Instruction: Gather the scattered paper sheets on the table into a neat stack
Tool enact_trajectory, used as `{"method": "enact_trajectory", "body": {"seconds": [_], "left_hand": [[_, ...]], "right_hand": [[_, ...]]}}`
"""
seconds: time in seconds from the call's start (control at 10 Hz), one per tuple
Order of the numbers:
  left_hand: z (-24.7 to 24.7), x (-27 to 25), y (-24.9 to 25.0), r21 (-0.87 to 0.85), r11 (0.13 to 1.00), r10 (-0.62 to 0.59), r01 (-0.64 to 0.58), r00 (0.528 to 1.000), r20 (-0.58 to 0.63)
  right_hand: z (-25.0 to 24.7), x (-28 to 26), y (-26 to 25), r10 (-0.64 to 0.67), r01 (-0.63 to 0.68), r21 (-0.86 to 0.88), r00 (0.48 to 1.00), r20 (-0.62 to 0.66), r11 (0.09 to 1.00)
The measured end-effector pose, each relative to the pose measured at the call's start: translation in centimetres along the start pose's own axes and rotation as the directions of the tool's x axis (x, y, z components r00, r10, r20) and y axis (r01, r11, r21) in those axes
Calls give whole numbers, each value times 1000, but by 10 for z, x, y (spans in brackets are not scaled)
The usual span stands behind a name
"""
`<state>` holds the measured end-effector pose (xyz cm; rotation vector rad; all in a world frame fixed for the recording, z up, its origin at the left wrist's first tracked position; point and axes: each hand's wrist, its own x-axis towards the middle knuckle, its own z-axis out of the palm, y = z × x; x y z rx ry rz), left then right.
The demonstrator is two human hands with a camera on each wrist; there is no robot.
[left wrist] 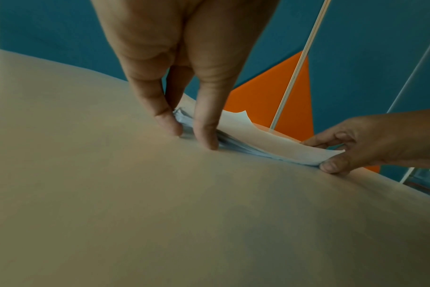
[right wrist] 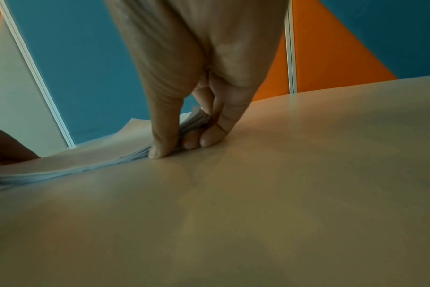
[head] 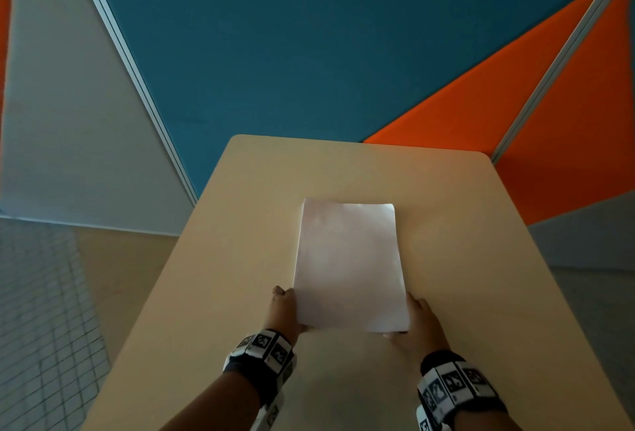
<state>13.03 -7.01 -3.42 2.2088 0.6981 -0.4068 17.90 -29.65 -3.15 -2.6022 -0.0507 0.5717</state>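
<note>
A stack of white paper sheets (head: pixel 348 259) lies lengthwise in the middle of the beige table (head: pixel 213 310), its edges roughly lined up. My left hand (head: pixel 288 310) stands at the stack's near left corner. In the left wrist view its straight thumb and fingers (left wrist: pixel 165 120) point down and press against the edges of the stack (left wrist: pixel 270 139). My right hand (head: pixel 412 320) frames the near right corner. In the right wrist view its thumb (right wrist: pixel 162 136) presses the near edge of the stack (right wrist: pixel 86 159), and its curled fingers hold the side edge. The top sheet's far corner curls up slightly.
Blue (head: pixel 309 52), orange (head: pixel 549 121) and grey (head: pixel 68 121) partition panels stand behind and beside the table. The table's far edge (head: pixel 343 142) lies just beyond the stack. A tiled floor (head: pixel 41 310) shows to the left.
</note>
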Motion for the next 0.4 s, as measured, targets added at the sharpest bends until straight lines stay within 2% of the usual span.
{"method": "enact_trajectory", "body": {"seconds": [0.2,0.3,0.4], "left_hand": [[-1,2,-5,2,1000,12,-13,999,45],[-7,-2,-8,73,996,48,-52,998,49],[-12,-4,-17,46,999,0,-1,999,32]], "right_hand": [[0,-2,-5,50,-50,9,999,3,999],[0,-6,-9,117,-117,-5,993,21,993],[-1,-13,-9,195,-195,-8,981,18,981]]}}
